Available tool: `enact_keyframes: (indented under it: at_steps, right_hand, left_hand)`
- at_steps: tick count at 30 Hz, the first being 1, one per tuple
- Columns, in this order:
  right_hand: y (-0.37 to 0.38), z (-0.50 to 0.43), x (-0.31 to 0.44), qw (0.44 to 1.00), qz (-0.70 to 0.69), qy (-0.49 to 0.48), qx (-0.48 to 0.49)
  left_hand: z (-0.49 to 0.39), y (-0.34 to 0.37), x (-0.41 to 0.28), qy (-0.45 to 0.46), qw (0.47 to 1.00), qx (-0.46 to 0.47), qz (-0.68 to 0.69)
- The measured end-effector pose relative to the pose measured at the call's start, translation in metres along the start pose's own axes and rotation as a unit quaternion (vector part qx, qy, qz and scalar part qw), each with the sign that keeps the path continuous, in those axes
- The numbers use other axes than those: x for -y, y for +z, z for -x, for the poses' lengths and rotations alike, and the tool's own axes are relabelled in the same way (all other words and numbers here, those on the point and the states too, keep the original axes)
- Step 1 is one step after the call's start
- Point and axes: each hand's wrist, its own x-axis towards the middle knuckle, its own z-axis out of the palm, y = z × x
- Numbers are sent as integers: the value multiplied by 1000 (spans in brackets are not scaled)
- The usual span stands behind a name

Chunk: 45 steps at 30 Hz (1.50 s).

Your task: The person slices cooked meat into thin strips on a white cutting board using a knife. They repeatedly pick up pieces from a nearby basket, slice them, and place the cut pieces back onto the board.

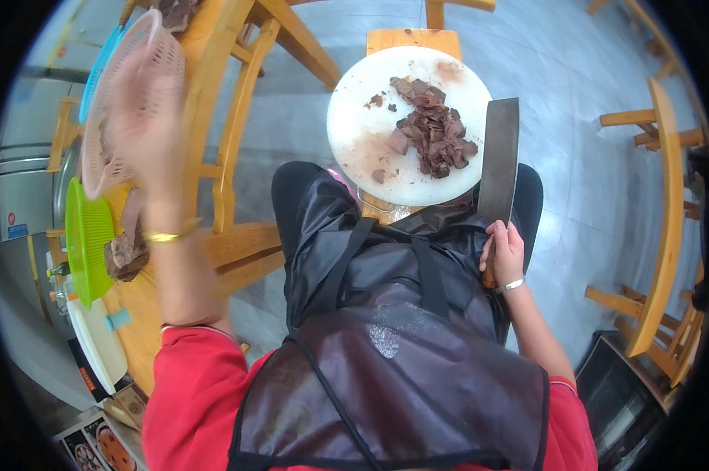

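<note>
My right hand point(504, 253) grips the wooden handle of a cleaver point(499, 159), its broad blade pointing away from me beside the cutting board. Sliced dark cooked meat point(434, 132) lies in a loose heap on the round white cutting board point(354, 118), with small scraps around it. At the left, my left hand point(145, 118) is blurred and over a pink perforated plastic basket point(169, 56); whether its fingers hold anything cannot be told. Larger meat pieces point(128, 253) lie near the basket, on the wooden table.
The board rests on a wooden stool point(413, 39) before my knees. On the wooden table point(139, 318) at left stand a green basket point(86, 241) and a white tray or lid point(98, 341). A blue basket point(95, 76) is behind the pink one. Wooden chairs point(663, 218) stand at right.
</note>
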Motion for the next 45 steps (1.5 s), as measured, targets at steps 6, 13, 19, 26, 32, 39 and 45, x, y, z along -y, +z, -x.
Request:
enact_keyframes:
  at_steps: [6,13,19,26,32,39,45]
  right_hand:
    - [2,5,2,1000,2,-4,0]
    - [2,10,0,999,53,4,-7]
    - [22,-10,15,955,200,64,208]
    - [49,-39,22,880,323,89,336]
    - [47,-43,19,930,301,65,202]
    - [53,-36,11,915,355,-42,185]
    - [62,-39,15,900,395,6,181]
  left_hand:
    - [145,180,43,-202,884,417,-67]
    - [196,185,89,-515,777,311,184]
    - [182,115,95,-683,544,162,460]
    - [204,73,101,-674,473,38,566]
    - [209,83,96,-667,443,48,597]
    - [243,123,96,-709,471,101,515]
    - [241,131,74,-527,787,321,27]
